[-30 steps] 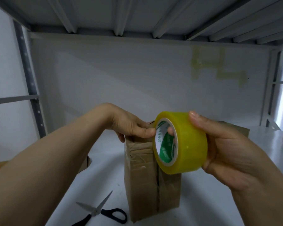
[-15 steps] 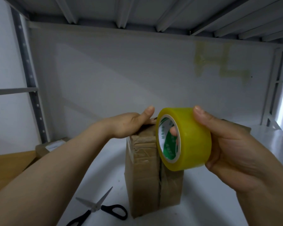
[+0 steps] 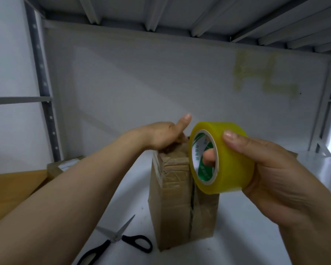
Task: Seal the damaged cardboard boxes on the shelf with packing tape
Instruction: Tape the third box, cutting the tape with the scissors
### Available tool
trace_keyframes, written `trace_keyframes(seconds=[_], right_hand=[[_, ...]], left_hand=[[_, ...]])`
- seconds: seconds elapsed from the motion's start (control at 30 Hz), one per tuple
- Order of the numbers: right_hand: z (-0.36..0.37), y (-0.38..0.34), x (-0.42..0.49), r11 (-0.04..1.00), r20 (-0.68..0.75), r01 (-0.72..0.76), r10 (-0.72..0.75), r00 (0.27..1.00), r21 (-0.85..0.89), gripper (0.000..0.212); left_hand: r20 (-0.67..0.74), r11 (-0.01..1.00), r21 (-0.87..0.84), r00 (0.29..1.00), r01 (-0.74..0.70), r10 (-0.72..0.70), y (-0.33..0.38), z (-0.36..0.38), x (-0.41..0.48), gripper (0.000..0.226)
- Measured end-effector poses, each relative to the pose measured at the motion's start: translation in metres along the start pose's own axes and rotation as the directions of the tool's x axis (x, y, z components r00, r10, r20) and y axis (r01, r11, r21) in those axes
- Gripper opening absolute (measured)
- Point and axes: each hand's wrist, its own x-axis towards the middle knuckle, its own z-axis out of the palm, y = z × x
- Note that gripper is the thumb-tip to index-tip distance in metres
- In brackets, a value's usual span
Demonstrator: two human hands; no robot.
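Tape roll (image 3: pixel 231 165) before box (image 3: pixel 170 203), scissors (image 3: pixel 114 238) beside

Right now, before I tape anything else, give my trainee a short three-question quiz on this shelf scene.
1. Where does the left hand rest?
2. True or false: the scissors lie on top of the cardboard box.
3. What grips the yellow tape roll? A) the left hand B) the right hand C) neither hand

Key:
1. On top of the cardboard box.
2. False; they lie on the shelf beside it.
3. B
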Motion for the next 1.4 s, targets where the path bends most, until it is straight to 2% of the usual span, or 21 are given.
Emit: trace_keyframes(seconds=[0.07, 0.17, 0.2, 0.3, 0.37, 0.4, 0.47, 0.53, 0.6, 0.73, 0.8, 0.97, 1.03, 1.1, 1.17, 1.2, 1.3, 1.4], right_hand=[[0.000, 0.000, -0.001, 1.000, 0.001, -0.007, 0.007, 1.000, 0.006, 0.038], [-0.001, 0.002, -0.003, 1.000, 0.011, -0.021, 0.021, 1.000, 0.011, 0.042], [-0.001, 0.003, -0.004, 1.000, 0.018, -0.023, 0.023, 1.000, 0.010, 0.043], [-0.003, 0.004, -0.004, 0.999, 0.019, -0.032, 0.031, 0.999, 0.026, 0.046], [-0.005, 0.004, -0.004, 0.999, 0.019, -0.030, 0.029, 0.999, 0.034, 0.048], [-0.005, 0.005, -0.004, 0.999, 0.019, -0.031, 0.030, 0.999, 0.033, 0.048], [-0.003, 0.006, -0.005, 0.999, 0.031, -0.032, 0.032, 0.999, 0.028, 0.048], [-0.001, 0.008, -0.008, 0.999, 0.046, -0.031, 0.029, 0.999, 0.028, 0.049], [0.000, 0.011, -0.011, 0.999, 0.047, -0.025, 0.024, 0.999, 0.024, 0.047], [-0.002, 0.014, -0.014, 0.999, 0.057, -0.020, 0.022, 0.998, -0.025, 0.045], [-0.003, 0.014, -0.014, 0.999, 0.052, -0.020, 0.022, 0.998, -0.033, 0.046], [-0.004, 0.010, -0.016, 0.999, 0.056, -0.029, 0.030, 0.998, -0.026, 0.051], [-0.005, 0.005, -0.013, 0.998, 0.053, -0.059, 0.061, 0.997, -0.024, 0.053], [-0.004, -0.002, -0.009, 0.995, 0.057, -0.102, 0.102, 0.993, -0.002, 0.050], [-0.003, -0.005, -0.006, 0.992, 0.064, -0.125, 0.123, 0.990, 0.024, 0.046], [-0.002, -0.006, -0.006, 0.992, 0.059, -0.126, 0.125, 0.990, 0.028, 0.045], [0.003, -0.004, -0.011, 0.994, 0.055, -0.111, 0.110, 0.992, 0.015, 0.045], [0.004, 0.004, -0.020, 0.997, 0.050, -0.079, 0.078, 0.996, 0.011, 0.046]], left_hand=[[-0.009, 1.000, 0.017, 1.000, 0.000, 0.000, -0.006, 0.003, 0.006, 0.090], [0.101, 1.000, -0.018, 0.995, -0.005, 0.007, -0.010, 0.003, 0.003, 0.095], [0.122, 0.996, -0.084, 0.992, -0.012, 0.022, -0.008, 0.000, -0.003, 0.089], [0.101, 0.928, -0.338, 0.975, -0.155, 0.200, -0.008, -0.014, -0.025, 0.037], [0.131, 0.891, -0.368, 0.934, -0.265, 0.332, -0.008, -0.017, -0.041, 0.066], [0.168, 0.891, -0.354, 0.918, -0.284, 0.360, -0.007, -0.015, -0.047, 0.079], [0.167, 0.904, -0.264, 0.907, -0.335, 0.386, -0.002, -0.006, -0.055, 0.088], [0.105, 0.925, -0.165, 0.926, -0.343, 0.362, -0.001, 0.009, -0.057, 0.090], [0.009, 0.949, -0.091, 0.952, -0.303, 0.305, -0.002, 0.020, -0.056, 0.102], [-0.119, 0.969, 0.011, 0.962, -0.247, 0.246, 0.000, 0.025, -0.056, 0.116], [-0.095, 0.975, 0.076, 0.972, -0.210, 0.216, 0.004, 0.025, -0.056, 0.110], [-0.041, 0.959, 0.174, 0.972, -0.222, 0.233, 0.011, 0.025, -0.058, 0.067], [-0.032, 0.956, 0.195, 0.973, -0.219, 0.229, 0.013, 0.026, -0.059, 0.069], [-0.048, 0.952, 0.210, 0.970, -0.223, 0.238, 0.016, 0.031, -0.062, 0.087], [-0.133, 0.938, 0.264, 0.955, -0.224, 0.265, 0.017, 0.041, -0.064, 0.101], [-0.204, 0.928, 0.302, 0.936, -0.217, 0.285, 0.016, 0.048, -0.063, 0.100], [-0.451, 0.921, 0.353, 0.833, -0.164, 0.321, 0.010, 0.065, -0.061, 0.073], [-0.526, 0.921, 0.367, 0.787, -0.132, 0.322, 0.008, 0.069, -0.060, 0.060]])
